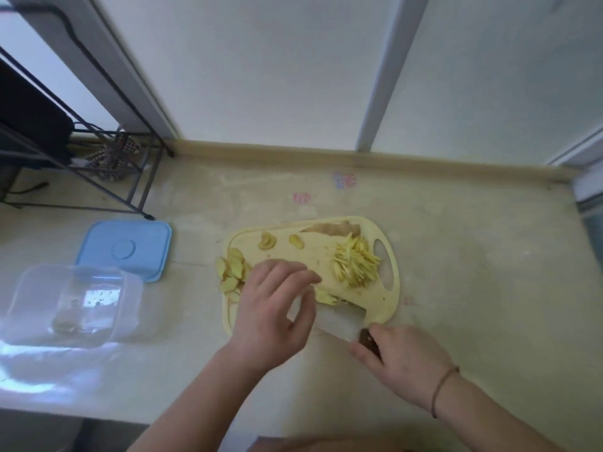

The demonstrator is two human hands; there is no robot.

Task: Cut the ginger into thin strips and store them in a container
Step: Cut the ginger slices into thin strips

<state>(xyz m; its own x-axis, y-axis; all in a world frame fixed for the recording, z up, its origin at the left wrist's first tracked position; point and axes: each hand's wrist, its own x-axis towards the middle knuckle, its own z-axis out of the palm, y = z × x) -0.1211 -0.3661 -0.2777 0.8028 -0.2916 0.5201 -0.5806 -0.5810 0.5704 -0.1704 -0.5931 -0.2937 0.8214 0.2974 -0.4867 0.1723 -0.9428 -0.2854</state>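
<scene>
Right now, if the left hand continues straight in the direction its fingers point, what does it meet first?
The left hand points up and right across the board. It would probably meet the pile of ginger strips first. Some ginger lies just under its fingertips, so depth is unclear.

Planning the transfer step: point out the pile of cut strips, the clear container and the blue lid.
ginger strips (355,264), head view, middle of the pile on the board.
clear container (45,321), head view, its near-left wall.
blue lid (125,249), head view, centre of its top.
</scene>
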